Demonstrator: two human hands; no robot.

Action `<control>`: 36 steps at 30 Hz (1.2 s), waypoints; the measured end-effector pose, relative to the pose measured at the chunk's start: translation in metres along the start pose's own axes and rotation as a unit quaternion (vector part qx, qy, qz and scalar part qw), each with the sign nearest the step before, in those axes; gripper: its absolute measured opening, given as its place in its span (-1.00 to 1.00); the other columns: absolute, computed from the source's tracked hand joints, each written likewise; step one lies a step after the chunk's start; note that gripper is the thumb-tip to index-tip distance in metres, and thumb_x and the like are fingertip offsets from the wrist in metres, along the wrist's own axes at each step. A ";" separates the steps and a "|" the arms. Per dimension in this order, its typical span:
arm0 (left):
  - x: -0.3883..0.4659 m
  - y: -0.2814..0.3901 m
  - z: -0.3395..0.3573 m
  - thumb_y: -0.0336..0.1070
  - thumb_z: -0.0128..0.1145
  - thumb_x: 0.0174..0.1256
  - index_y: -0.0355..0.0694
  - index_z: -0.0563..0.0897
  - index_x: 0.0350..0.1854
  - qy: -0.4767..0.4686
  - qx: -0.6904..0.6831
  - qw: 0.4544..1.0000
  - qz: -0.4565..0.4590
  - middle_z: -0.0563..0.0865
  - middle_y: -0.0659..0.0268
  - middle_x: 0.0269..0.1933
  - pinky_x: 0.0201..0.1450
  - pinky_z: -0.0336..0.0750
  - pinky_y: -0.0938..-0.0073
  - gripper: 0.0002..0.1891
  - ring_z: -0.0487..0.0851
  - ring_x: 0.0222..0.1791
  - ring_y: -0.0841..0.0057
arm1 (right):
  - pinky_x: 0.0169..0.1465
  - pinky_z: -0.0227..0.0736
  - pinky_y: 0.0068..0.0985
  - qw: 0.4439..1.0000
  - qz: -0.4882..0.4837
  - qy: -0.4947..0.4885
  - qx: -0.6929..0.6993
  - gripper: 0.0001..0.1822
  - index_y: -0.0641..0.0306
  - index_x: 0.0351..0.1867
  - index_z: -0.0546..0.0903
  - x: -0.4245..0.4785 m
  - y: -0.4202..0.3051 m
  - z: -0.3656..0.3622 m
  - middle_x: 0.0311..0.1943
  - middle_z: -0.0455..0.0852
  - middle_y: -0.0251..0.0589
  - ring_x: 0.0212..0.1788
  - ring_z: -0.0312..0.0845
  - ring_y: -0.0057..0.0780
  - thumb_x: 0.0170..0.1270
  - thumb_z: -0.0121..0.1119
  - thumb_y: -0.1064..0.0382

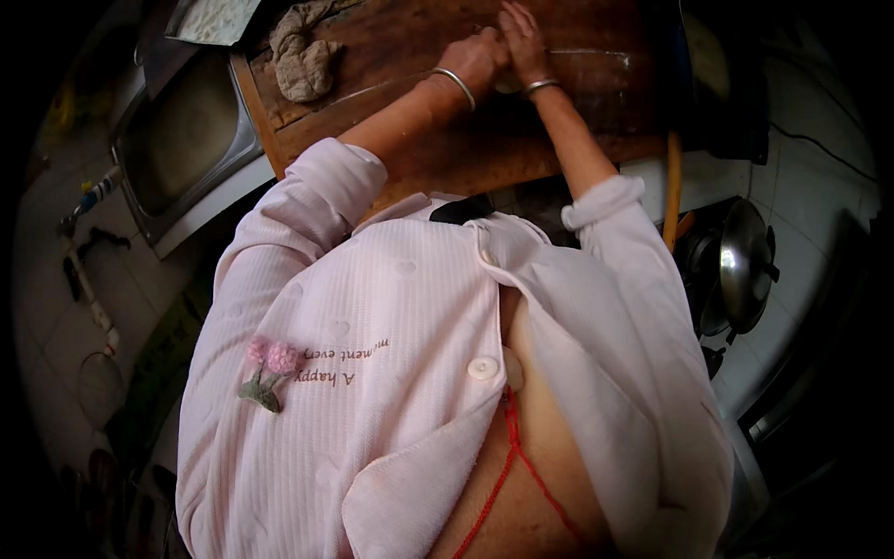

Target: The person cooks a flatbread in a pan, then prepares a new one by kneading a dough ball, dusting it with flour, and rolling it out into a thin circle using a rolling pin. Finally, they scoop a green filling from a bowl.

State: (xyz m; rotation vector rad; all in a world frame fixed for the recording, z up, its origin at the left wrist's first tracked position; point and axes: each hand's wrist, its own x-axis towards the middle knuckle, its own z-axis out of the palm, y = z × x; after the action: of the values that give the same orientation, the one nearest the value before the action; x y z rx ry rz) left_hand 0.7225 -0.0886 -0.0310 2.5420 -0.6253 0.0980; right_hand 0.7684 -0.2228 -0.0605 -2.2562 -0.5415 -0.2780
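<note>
My left hand rests on a dark wooden board with its fingers curled inward. Whether it grips anything is hidden by the knuckles. Against it lies my right hand, fingers stretched forward and palm turned down and inward. What may be under that palm cannot be seen. A small pale, flat-looking piece, perhaps dough, shows between the two wrists, partly covered. Each wrist wears a silver-coloured bangle.
A crumpled beige cloth lies on the board's left. Beyond it are a metal tray with whitish contents and a steel sink. At right are a wooden handle and a shiny metal pan or lid.
</note>
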 end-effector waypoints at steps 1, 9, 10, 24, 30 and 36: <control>0.005 0.002 -0.005 -0.40 0.17 0.11 -0.28 0.55 -0.16 0.001 0.048 0.998 0.039 0.57 0.01 -0.16 -0.15 0.52 0.16 -0.77 0.59 -0.15 0.06 | 0.30 0.24 -0.30 0.990 0.053 0.011 0.126 -0.59 0.31 0.14 0.54 0.002 -0.001 -0.003 0.19 0.51 0.00 0.25 0.37 -0.04 0.44 -0.11 0.10; -0.015 -0.011 0.020 -0.26 0.27 0.14 -0.34 0.54 -0.19 0.037 -0.171 0.978 -0.114 0.63 -0.09 -0.18 -0.20 0.53 0.11 -0.70 0.61 -0.18 -0.08 | 0.04 0.35 -0.11 0.988 0.021 0.079 -0.131 -0.76 0.22 -0.19 0.61 -0.015 -0.003 0.007 -0.16 0.61 -0.06 -0.06 0.48 0.00 0.34 -0.03 0.16; -0.003 -0.016 0.020 -0.24 0.27 0.15 -0.34 0.55 -0.22 0.039 -0.166 0.976 -0.133 0.65 -0.10 -0.21 -0.23 0.53 0.11 -0.71 0.62 -0.22 -0.09 | -0.05 0.39 -0.10 0.991 0.029 0.086 -0.101 -0.77 0.24 -0.26 0.59 0.002 0.001 0.008 -0.25 0.60 -0.05 -0.15 0.50 0.03 0.34 -0.07 0.19; -0.064 -0.020 -0.037 -0.39 0.17 0.18 -0.31 0.59 -0.25 -0.085 -0.038 0.989 -0.113 0.67 -0.07 -0.29 -0.30 0.57 0.16 -0.86 0.67 -0.28 -0.02 | 0.22 0.27 -0.20 0.988 0.082 -0.006 0.133 -0.67 0.21 0.06 0.58 -0.013 -0.046 0.063 0.12 0.56 -0.08 0.19 0.42 -0.08 0.36 0.02 0.14; -0.094 -0.003 -0.029 -0.38 0.22 0.17 -0.31 0.61 -0.16 0.064 -0.165 0.980 -0.096 0.63 0.03 -0.24 -0.23 0.55 0.21 -0.79 0.63 -0.27 0.06 | 0.40 0.01 -0.06 0.996 0.068 -0.046 -0.024 -0.46 0.28 0.26 0.44 -0.073 -0.068 0.029 0.31 0.33 0.12 0.39 0.16 0.01 0.41 -0.08 -0.05; -0.064 -0.013 -0.023 -0.31 0.21 0.20 -0.31 0.62 -0.19 0.013 -0.093 0.992 -0.085 0.61 0.03 -0.26 -0.17 0.51 0.18 -0.79 0.60 -0.23 0.03 | 0.40 0.11 -0.26 1.000 -0.003 0.005 -0.012 -0.57 0.35 0.16 0.49 -0.029 -0.022 0.044 0.23 0.43 0.14 0.34 0.22 0.05 0.42 -0.10 0.11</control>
State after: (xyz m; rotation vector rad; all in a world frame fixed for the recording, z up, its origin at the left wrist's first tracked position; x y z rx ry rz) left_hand 0.6725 -0.0400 -0.0291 2.3971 -0.3852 0.0127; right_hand 0.7338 -0.1855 -0.0862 -2.2760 -0.5438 -0.3000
